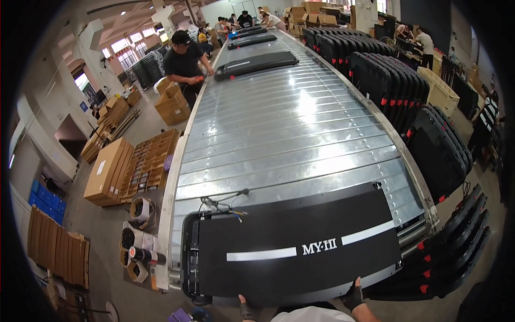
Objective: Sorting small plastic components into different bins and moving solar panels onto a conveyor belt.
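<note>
A black treadmill deck (279,225) with white stripes and lettering lies across the near end of the metal slat conveyor (257,134). Its near long edge is held at two places. My left hand (245,308), in a dark fingerless glove, grips that edge with the thumb on top. My right hand (355,296), gloved likewise, holds the same edge farther right, thumb up. The fingers beneath the deck are hidden. Loose wires (222,206) with bare coloured ends stick out at the deck's far left corner, beside a black end frame (190,257).
Black curved treadmill parts (440,257) with red tips are stacked close on the right. Bins of small parts (140,209) and a dark can (146,255) stand left of the conveyor. Farther along, a person (185,61) works by another treadmill (257,64).
</note>
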`<action>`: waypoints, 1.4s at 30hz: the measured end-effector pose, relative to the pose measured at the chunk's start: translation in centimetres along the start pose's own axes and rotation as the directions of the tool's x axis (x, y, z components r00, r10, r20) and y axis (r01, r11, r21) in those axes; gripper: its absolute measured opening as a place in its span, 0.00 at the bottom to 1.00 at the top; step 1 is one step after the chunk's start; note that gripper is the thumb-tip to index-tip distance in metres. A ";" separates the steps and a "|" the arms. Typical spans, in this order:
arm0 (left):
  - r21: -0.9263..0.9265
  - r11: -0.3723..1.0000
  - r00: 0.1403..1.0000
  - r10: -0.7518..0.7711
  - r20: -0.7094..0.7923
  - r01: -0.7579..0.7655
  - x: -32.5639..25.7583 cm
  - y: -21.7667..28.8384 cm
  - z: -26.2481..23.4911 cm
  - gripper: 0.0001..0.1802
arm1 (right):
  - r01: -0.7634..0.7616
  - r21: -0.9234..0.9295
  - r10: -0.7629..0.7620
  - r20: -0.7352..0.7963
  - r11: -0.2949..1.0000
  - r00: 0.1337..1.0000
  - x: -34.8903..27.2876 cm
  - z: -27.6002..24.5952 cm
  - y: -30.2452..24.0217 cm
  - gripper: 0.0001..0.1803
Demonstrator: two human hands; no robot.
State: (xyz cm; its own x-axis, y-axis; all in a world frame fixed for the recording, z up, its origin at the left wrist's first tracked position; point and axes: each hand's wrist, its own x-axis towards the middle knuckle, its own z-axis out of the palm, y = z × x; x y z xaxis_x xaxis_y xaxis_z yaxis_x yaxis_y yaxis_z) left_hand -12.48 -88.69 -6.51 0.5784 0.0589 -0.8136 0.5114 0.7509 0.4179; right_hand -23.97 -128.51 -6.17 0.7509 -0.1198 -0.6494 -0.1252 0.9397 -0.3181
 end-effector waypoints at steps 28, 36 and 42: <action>0.508 0.703 0.502 -0.244 0.830 -0.498 6.3 7.2 44.2 0.23 | 0.914 -0.243 -0.752 0.520 0.325 0.406 17.3 46.0 -14.3 0.28; 0.842 0.282 0.471 -0.726 0.501 -0.461 -6.3 -11.4 25.2 0.20 | 0.692 -0.492 -0.775 0.054 0.528 0.629 2.1 8.9 -0.8 0.19; 0.347 0.153 0.112 -0.765 0.635 -0.925 -19.6 -21.6 24.5 0.17 | 0.580 -0.437 -0.726 -0.393 0.687 0.564 -18.3 -11.8 4.1 0.13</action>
State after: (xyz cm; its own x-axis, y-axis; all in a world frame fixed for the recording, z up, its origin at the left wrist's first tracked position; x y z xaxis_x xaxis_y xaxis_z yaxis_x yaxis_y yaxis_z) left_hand -19.29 -122.13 10.29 0.0767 -0.9851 -0.1540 -0.2362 -0.1680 0.9571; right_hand -45.90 -126.25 -3.69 0.2597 -0.8758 -0.4068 0.0664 0.4364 -0.8973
